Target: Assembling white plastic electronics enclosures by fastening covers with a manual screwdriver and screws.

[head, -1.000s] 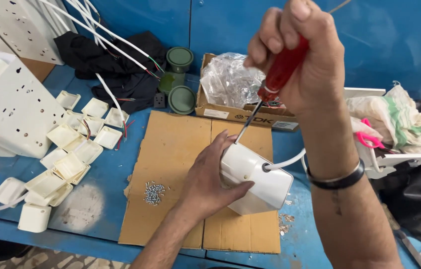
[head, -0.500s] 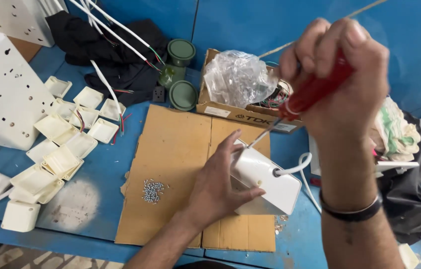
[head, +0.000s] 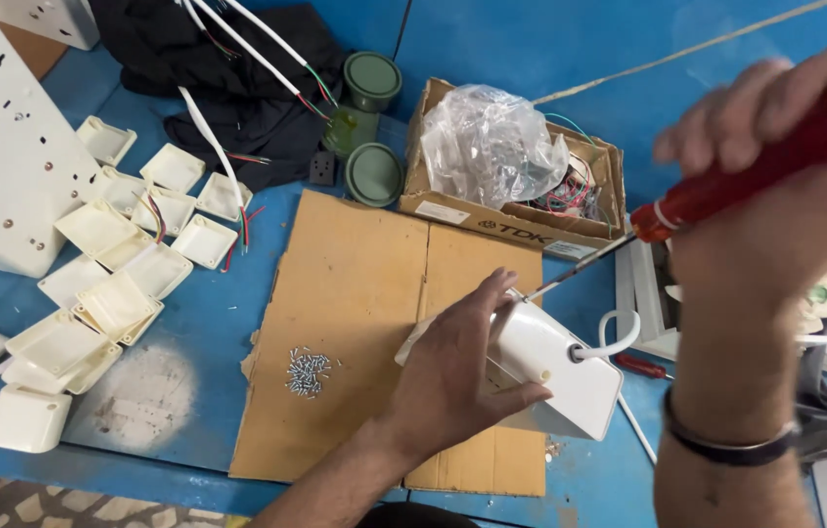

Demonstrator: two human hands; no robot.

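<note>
left grip: my left hand (head: 452, 376) is clamped over the white plastic box (head: 555, 372), fingers wrapped across its top, thumb down the near side, pinning it to the cardboard sheet (head: 355, 323).
right grip: right hand (head: 785, 196) is fisted tight round the red handle of the screwdriver (head: 716, 191). The shaft slants down-left and the tip meets the box's top edge, right by my left fingertips.
box spot: near-right corner of the cardboard, hanging a bit over its right edge onto the blue table (head: 198, 332). A white cable (head: 614, 337) loops out of its right face.
hand pose: left forearm comes up from the bottom edge, wrist bent over the box. Right arm drops in from the right, a dark bracelet (head: 731, 445) on the wrist, hand raised well above the box.
open room: most of the cardboard left of the box is bare, apart from a small heap of screws (head: 308, 372) near the middle. The table's front edge runs just below.
left side: a scatter of cream square covers (head: 115, 259) and a big white perforated panel (head: 2, 166), well apart from my hands.
packages: behind the sheet, touching its far edge, sits a brown carton (head: 491, 210) with a pale label strip on its front, holding a crumpled clear bag (head: 491, 142) and coloured wires. Just left of it are green round lids (head: 372, 174) and a black cloth (head: 227, 88).
right edge: a small red tool (head: 643, 367) lies on the table just past the box.
</note>
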